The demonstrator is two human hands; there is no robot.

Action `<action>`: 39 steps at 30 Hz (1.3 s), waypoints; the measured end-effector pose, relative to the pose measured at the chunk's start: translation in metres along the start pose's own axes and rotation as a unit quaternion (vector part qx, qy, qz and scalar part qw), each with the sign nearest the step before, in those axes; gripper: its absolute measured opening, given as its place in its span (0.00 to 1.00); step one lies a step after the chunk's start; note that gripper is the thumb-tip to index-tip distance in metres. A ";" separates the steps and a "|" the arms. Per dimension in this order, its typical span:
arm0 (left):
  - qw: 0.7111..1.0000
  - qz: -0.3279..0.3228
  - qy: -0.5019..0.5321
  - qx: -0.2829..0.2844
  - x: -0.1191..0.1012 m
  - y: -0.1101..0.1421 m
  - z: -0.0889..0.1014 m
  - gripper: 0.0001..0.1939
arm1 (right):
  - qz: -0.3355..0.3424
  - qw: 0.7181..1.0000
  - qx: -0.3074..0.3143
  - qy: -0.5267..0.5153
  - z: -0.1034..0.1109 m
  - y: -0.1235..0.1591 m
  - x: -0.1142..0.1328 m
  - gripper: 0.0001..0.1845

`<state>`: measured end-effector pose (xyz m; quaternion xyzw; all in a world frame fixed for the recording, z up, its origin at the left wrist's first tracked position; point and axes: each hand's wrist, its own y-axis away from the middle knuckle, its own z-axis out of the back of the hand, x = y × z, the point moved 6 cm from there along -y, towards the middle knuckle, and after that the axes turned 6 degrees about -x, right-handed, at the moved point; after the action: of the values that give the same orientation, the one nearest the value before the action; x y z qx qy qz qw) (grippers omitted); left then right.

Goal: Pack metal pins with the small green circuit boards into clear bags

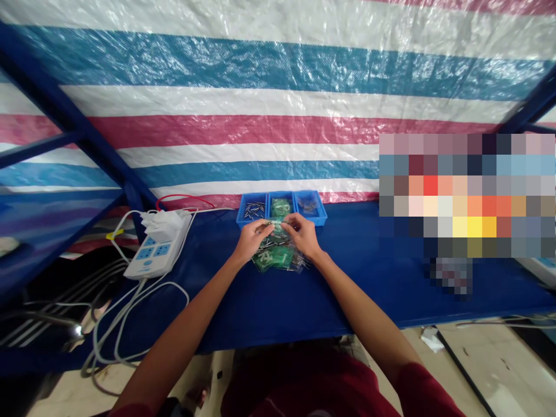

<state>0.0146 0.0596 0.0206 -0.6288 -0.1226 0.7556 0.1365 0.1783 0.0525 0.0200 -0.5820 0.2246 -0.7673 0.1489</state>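
Note:
My left hand [251,238] and my right hand [304,234] meet over a pile of small green circuit boards [274,258] on the blue table [269,307]. Both hands pinch one small green board [277,227] between their fingertips, just above the pile. Thin metal pins stick out from the boards in the pile. Right behind the hands stand three small blue bins: the left bin [252,209] holds metal pins, the middle bin [281,205] holds green boards, the right bin [310,206] holds small dark parts.
A white power strip [153,253] with plugs and grey cables [130,313] lies on the table's left side. A red wire [185,198] loops behind it. A striped tarpaulin [278,104] forms the back wall. Blue shelf frames [78,127] rise at left.

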 end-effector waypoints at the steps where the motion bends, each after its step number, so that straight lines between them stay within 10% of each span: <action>1: 0.999 0.022 0.026 0.005 0.002 0.001 -0.002 0.16 | -0.002 1.000 0.004 -0.009 0.000 0.000 0.001 0.11; 9: 0.987 0.062 0.149 -0.014 0.006 0.002 -0.003 0.17 | 0.089 0.995 0.039 0.007 -0.003 0.003 0.016 0.12; 16: 0.999 -0.018 0.020 -0.030 0.001 -0.003 0.005 0.18 | 0.004 1.000 0.018 0.008 -0.003 0.000 0.004 0.11; 28: 0.979 0.123 0.160 -0.001 0.014 0.001 -0.005 0.20 | 0.067 0.996 0.051 -0.015 -0.004 0.002 0.013 0.11; 39: 0.997 0.062 0.054 0.003 0.002 0.001 -0.002 0.18 | -0.022 0.999 0.010 -0.022 -0.003 0.002 0.000 0.11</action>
<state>0.0162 0.0589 0.0182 -0.6745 -0.0731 0.7282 0.0975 0.1749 0.0513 0.0183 -0.6021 0.2012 -0.7593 0.1427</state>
